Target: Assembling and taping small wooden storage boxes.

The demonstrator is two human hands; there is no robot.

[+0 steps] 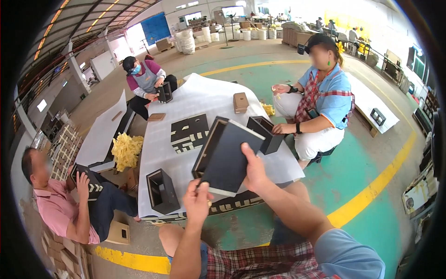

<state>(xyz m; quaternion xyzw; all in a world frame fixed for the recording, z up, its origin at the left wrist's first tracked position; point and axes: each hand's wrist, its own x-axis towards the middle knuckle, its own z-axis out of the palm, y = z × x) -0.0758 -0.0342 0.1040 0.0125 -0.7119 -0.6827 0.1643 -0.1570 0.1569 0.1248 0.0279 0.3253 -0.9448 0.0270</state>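
I hold a black open-fronted box (pixel 230 158) tilted above the table, its pale edges showing along the top and bottom. My right hand (pixel 253 169) is closed on its right side, thumb lying across the flat black face. At the lower left corner my left hand (pixel 197 202) is closed, with thumb and fingertips at the box's edge. A small pale yellow bit shows beside the left fingers; what it is I cannot make out. Another open black box (pixel 162 191) sits on the table left of my hands. Beyond the held box lies a black panel (pixel 189 132) with pale strips.
A white-covered table (pixel 160 122) stands before me. Across it, a person (pixel 325 97) at right touches a black box (pixel 265 135); another (pixel 146 83) handles one at far left. A person (pixel 60 200) sits near left. Yellow scraps (pixel 126 151) are heaped beside the table; a brown block (pixel 240 102) rests on it.
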